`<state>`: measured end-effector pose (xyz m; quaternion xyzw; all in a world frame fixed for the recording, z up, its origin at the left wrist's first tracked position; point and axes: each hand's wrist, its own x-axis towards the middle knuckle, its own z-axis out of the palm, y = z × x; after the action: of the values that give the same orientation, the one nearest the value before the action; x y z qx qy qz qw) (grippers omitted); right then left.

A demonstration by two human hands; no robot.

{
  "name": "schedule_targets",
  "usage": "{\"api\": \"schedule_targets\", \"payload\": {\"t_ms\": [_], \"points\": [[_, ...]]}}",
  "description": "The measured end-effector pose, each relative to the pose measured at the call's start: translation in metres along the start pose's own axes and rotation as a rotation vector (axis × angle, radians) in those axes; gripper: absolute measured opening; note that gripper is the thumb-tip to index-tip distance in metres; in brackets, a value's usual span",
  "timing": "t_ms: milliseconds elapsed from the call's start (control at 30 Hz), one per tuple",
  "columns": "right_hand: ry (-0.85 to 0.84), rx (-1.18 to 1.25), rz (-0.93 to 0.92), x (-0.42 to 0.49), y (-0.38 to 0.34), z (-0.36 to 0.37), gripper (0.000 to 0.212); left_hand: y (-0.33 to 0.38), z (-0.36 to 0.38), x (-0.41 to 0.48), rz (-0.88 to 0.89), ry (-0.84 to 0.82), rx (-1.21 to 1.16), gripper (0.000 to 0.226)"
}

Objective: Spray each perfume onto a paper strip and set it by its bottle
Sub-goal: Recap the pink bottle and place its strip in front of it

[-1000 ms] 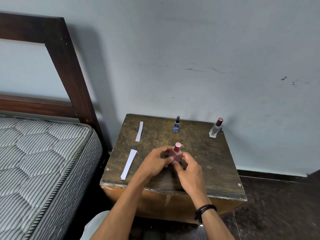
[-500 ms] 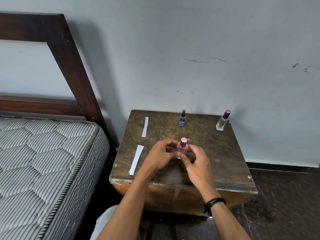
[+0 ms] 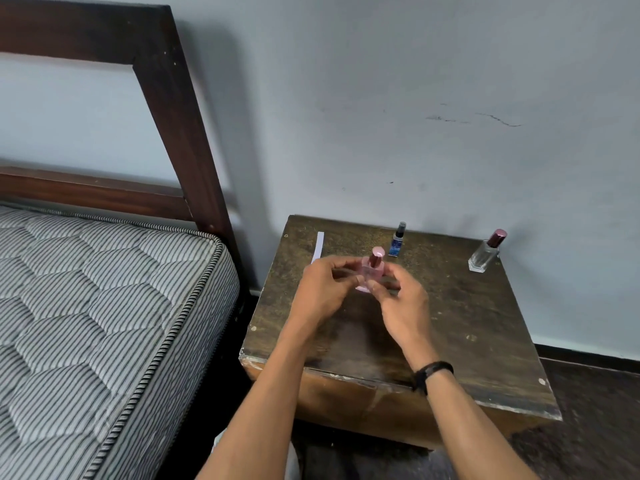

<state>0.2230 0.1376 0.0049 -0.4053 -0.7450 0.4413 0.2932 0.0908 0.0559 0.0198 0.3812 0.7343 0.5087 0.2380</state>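
The pink bottle [image 3: 373, 271] is squat and see-through, with a glossy pink cap still on; it is upright, leaning slightly right, over the middle of the table [image 3: 467, 323], held between the left hand [image 3: 325, 289] and right hand [image 3: 401, 303], whose fingers blur its lower part; the blue bottle [image 3: 397, 241] is slim, with a black sprayer top, upright at the far edge, just beyond the pink one; the clear bottle [image 3: 484, 256] is square glass with a maroon cap, upright at the far right corner; a white strip [image 3: 319, 247] lies flat at far left, its near end hidden behind the left hand.
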Motion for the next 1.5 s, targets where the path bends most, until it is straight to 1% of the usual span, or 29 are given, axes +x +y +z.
{"api": "schedule_targets", "payload": {"t_ms": [67,167,333,500,633,800,1133,1500], "points": [[-0.030,0.005,-0.023,0.017,-0.011,0.012,0.025,-0.003,-0.008,0.010,-0.004,0.105,-0.007,0.028],[-0.052,0.014,-0.053,0.047,-0.029,0.030,0.022,-0.009,-0.020,0.031,-0.017,0.265,-0.086,0.022],[-0.063,-0.029,-0.097,0.089,-0.044,0.058,0.024,-0.017,-0.035,0.066,-0.040,0.359,-0.110,0.018],[-0.086,-0.077,-0.095,0.116,-0.041,0.077,0.025,-0.037,-0.044,0.092,-0.081,0.312,-0.057,0.022],[-0.109,-0.117,-0.104,0.128,-0.038,0.085,0.027,-0.048,-0.046,0.098,-0.105,0.265,-0.041,0.031],[-0.092,-0.133,-0.081,0.131,-0.033,0.091,0.026,-0.055,-0.043,0.101,-0.120,0.211,-0.018,0.040],[-0.111,-0.161,-0.058,0.131,-0.030,0.094,0.027,-0.057,-0.044,0.098,-0.118,0.199,0.020,0.041],[-0.142,-0.147,-0.071,0.128,-0.031,0.089,0.030,-0.057,-0.046,0.096,-0.134,0.207,-0.025,0.039]]}}
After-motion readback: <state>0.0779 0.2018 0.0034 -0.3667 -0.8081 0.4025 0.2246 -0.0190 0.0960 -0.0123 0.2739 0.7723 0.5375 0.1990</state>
